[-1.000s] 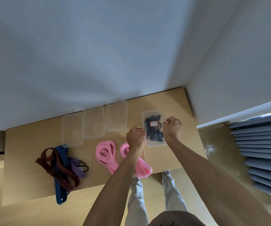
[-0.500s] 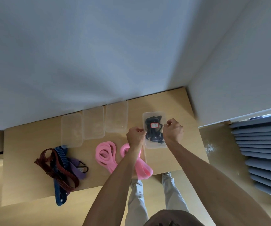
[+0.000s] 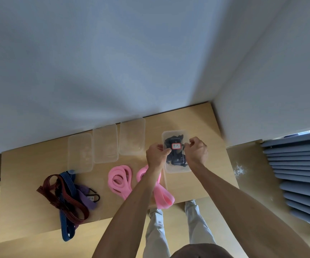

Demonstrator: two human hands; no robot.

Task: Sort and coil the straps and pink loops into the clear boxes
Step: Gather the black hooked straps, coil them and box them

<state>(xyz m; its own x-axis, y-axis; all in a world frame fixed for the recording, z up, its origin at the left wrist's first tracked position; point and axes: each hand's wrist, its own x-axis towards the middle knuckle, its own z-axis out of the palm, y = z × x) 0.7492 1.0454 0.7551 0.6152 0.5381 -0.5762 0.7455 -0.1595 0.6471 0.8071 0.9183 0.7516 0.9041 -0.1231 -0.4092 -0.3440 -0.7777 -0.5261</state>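
Note:
A clear box point(image 3: 177, 170) stands on the right part of the wooden table point(image 3: 23, 164). Inside lies a bundled black strap point(image 3: 175, 158) with a red-framed label. My left hand point(image 3: 157, 155) grips the box's left side with curled fingers. My right hand point(image 3: 197, 151) grips its right side the same way. Two pink loops lie near the front edge: one coiled point(image 3: 119, 178), one point(image 3: 162, 197) partly under my left forearm. A tangle of brown strap point(image 3: 64, 194), blue strap point(image 3: 67, 227) and purple strap point(image 3: 85, 197) lies at the left.
Three empty clear boxes point(image 3: 79, 153) point(image 3: 105, 144) point(image 3: 131, 136) stand in a row along the wall side of the table. A grey wall runs behind and to the right. Window blinds point(image 3: 299, 174) hang at the far right. The blue strap hangs over the front edge.
Both hands stay curled on the box with the black strap. The box has slid slightly toward me. The other straps and loops have not moved.

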